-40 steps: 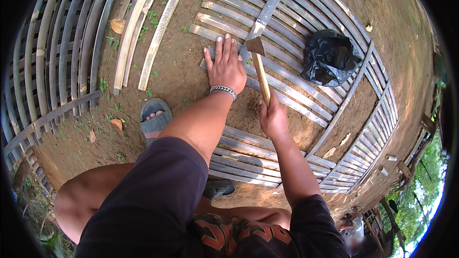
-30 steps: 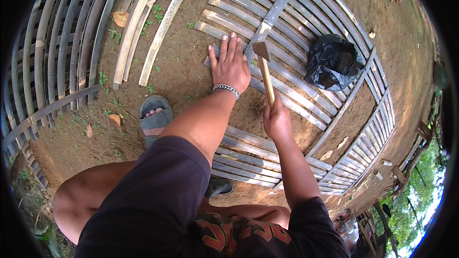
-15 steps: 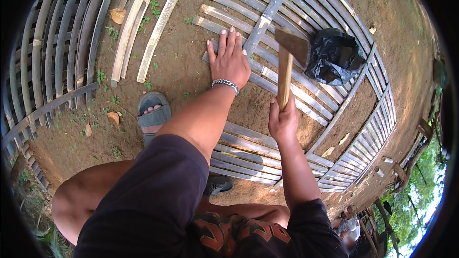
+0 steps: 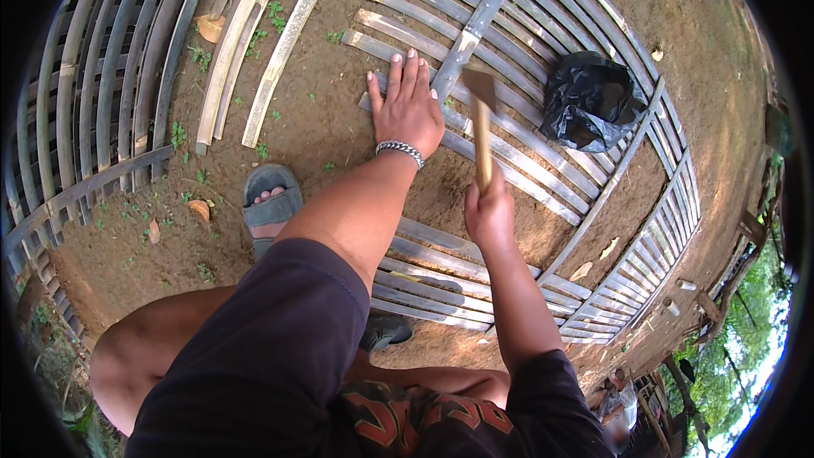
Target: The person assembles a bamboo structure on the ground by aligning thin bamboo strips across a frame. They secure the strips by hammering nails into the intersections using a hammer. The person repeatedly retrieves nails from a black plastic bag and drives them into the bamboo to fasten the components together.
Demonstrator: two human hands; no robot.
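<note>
My left hand (image 4: 405,103), with a chain bracelet at the wrist, lies flat with its fingers stretched out on the end of a bamboo slat (image 4: 381,49). These slats belong to a panel joined by a bamboo crosspiece (image 4: 480,19). In my right hand (image 4: 490,214) is the wooden handle of a hatchet (image 4: 482,140), the fingers wrapped round it. The hatchet's dark metal head is raised just right of my left hand, near the crosspiece's lower end. Whether it touches the bamboo I cannot tell.
A crumpled black plastic bag (image 4: 592,102) rests on the panel at the right. Loose bamboo strips (image 4: 292,47) lie on the soil, and another slatted panel (image 4: 93,76) is at the far left. My sandaled foot (image 4: 273,203) stands left of my forearm.
My right hand has moved the hatchet left and slightly down, bringing its head away from the black bag and closer to the crosspiece and my left hand. My left hand has stayed put.
</note>
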